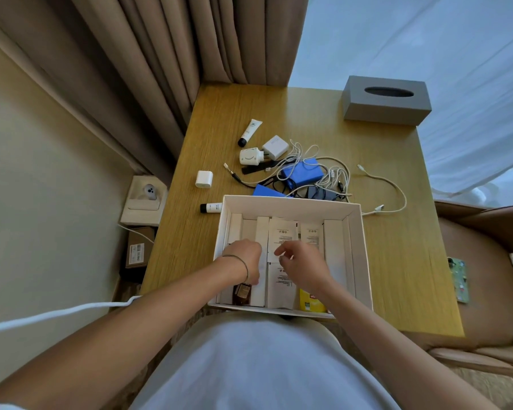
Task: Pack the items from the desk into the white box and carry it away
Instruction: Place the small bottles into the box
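Box: white box (pixel 356 232), lid off, lower centre of frame, on the near part of the bench (pixel 391 184).
Box contents: white packets and cartons standing in rows; printed white sachets (pixel 282 235) in the middle; brown bottle (pixel 242 293) at the near left; yellow packet (pixel 310 303) at the near right.
Left hand: left hand (pixel 245 257) inside the box at its left side, fingers curled down among the white packets; cannot tell what they grip. Thin bracelet on the wrist.
Right hand: right hand (pixel 304 261) inside the box, centre; fingers (pixel 280 250) pressed together, pinching the edge of a printed sachet.
Behind box: blue packs (pixel 301 171) tangled with white cables (pixel 379 179) and black leads, centre of frame.
Further up: two white chargers (pixel 264 152) side by side, white tube with black cap (pixel 250 133) above them.
Left of box: small white plug (pixel 203 179); second tube with black cap (pixel 211 207) touching the box's far left corner.
Upper right: grey tissue box (pixel 385 100) on the far corner of the bench.
Right edge: brown chair (pixel 486 285) beside the bench.
Left: wall socket (pixel 144 196), cardboard box (pixel 138 251) on the floor below it.
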Available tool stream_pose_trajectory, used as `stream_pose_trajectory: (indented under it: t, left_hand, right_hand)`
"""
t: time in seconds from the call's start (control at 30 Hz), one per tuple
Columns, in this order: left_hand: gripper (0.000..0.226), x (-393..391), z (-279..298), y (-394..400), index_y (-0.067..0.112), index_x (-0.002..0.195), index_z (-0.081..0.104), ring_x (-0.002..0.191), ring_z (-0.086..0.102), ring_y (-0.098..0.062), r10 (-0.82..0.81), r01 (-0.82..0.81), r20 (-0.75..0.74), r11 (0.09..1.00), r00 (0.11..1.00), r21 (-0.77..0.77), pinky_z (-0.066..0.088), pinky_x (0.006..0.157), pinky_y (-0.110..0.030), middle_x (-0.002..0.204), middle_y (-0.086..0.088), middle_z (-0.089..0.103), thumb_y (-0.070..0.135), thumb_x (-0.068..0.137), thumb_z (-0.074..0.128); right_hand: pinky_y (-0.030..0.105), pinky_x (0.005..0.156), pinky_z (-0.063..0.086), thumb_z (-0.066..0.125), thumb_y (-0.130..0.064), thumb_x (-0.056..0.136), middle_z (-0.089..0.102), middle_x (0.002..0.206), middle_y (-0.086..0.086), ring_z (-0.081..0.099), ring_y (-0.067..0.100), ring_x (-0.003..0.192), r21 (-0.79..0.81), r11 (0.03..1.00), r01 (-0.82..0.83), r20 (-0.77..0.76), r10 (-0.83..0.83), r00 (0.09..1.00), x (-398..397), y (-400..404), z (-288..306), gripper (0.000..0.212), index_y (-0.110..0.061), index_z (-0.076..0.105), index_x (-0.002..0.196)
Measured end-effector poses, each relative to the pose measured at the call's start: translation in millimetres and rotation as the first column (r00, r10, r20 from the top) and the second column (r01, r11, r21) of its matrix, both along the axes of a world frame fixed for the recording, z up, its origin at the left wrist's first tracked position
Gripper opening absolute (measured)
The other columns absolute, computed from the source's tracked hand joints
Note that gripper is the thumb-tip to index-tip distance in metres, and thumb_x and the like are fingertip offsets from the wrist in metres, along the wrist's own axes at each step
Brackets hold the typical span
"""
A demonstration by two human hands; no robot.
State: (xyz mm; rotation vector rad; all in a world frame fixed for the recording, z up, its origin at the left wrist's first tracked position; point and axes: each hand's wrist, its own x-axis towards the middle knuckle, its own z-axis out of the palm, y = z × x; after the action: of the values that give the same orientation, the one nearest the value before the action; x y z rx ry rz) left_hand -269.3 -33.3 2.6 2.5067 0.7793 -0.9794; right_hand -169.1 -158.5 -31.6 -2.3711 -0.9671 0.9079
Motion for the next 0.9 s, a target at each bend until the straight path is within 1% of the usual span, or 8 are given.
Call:
stream_pose_trajectory:
  t: [0.13,0.2,0.27,0.33,0.47,0.6,0.77,0.9]
  left_hand:
    - [0.041,-5,-5,0,0.012,0.104,0.065,0.079,0.057,-0.021,-0.018,0.019,-0.021,0.999,1.0,0.045,0.057,0.075,-0.034,0.083,-0.001,0.054,0.039,0.077,0.082]
    - [0.043,-7,-7,-1,0.013,0.104,0.065,0.078,0.055,-0.021,-0.029,0.03,-0.014,0.997,0.999,0.073,0.054,0.072,-0.033,0.09,-0.003,0.057,0.042,0.077,0.082]
    - [0.045,-7,-8,-2,0.014,0.105,0.064,0.08,0.052,-0.022,-0.046,0.046,-0.003,0.994,0.999,0.1,0.049,0.07,-0.033,0.102,-0.006,0.06,0.044,0.077,0.081]
    - [0.044,-7,-8,-2,0.014,0.104,0.062,0.081,0.052,-0.022,-0.046,0.045,0.008,0.994,0.999,0.103,0.047,0.07,-0.033,0.104,-0.007,0.06,0.046,0.079,0.079]
    - [0.027,-8,-8,0,0.016,0.082,0.055,0.072,0.054,-0.02,-0.028,0.025,0.036,0.996,0.999,0.085,0.045,0.063,-0.031,0.085,-0.005,0.058,0.032,0.083,0.077]
    - [0.039,-7,-9,1,0.019,0.066,0.046,0.059,0.05,-0.015,0.006,-0.008,0.032,0.998,0.999,0.063,0.046,0.059,-0.03,0.069,-0.001,0.051,0.029,0.079,0.081]
    - [0.039,-8,-8,3,0.016,0.078,0.051,0.068,0.054,-0.02,0.037,-0.039,0.034,0.997,0.999,0.064,0.043,0.06,-0.031,0.069,0.0,0.05,0.042,0.079,0.08]
    - [0.035,-9,-3,-1,0.014,0.095,0.061,0.076,0.057,-0.022,-0.056,0.053,0.019,0.988,0.998,0.144,0.045,0.065,-0.032,0.08,-0.003,0.057,0.047,0.086,0.072]
  right_hand:
    - [0.019,0.065,0.046,0.056,-0.018,0.093,0.074,0.109,-0.005,0.058,0.001,0.075,0.001,1.0,0.007,-0.01,-0.007,1.0,1,0,-2,0.027,-0.029,0.075,0.11]
    - [0.016,0.061,0.045,0.056,-0.019,0.093,0.074,0.109,-0.006,0.057,-0.002,0.072,-0.008,1.0,0.004,-0.016,-0.005,1.0,1,1,-2,0.027,-0.03,0.075,0.109]
    - [0.021,0.066,0.049,0.055,-0.018,0.094,0.073,0.11,-0.005,0.06,0.003,0.08,-0.017,1.0,-0.004,-0.028,0.004,1.0,0,1,-2,0.028,-0.03,0.075,0.109]
    - [0.023,0.069,0.048,0.055,-0.017,0.094,0.073,0.11,-0.005,0.061,0.008,0.087,-0.023,1.0,-0.014,-0.033,0.013,0.999,0,2,-1,0.028,-0.029,0.075,0.11]
    - [0.013,0.056,0.037,0.055,-0.018,0.094,0.064,0.084,-0.015,0.054,-0.004,0.069,-0.017,1.0,-0.016,-0.035,0.015,0.999,-1,4,0,0.027,-0.028,0.075,0.11]
    - [0.012,0.05,0.033,0.055,-0.018,0.094,0.059,0.078,-0.021,0.055,-0.004,0.064,-0.027,0.999,-0.021,-0.029,0.02,0.999,-1,7,4,0.027,-0.03,0.074,0.108]
    - [0.016,0.052,0.042,0.054,-0.016,0.093,0.064,0.073,-0.016,0.061,0.001,0.064,-0.032,0.999,-0.024,-0.046,0.023,0.999,0,10,5,0.028,-0.028,0.075,0.106]
    - [0.023,0.054,0.054,0.052,-0.015,0.094,0.069,0.08,-0.012,0.066,0.008,0.063,-0.034,0.999,-0.032,-0.059,0.03,0.998,2,12,6,0.028,-0.03,0.074,0.105]
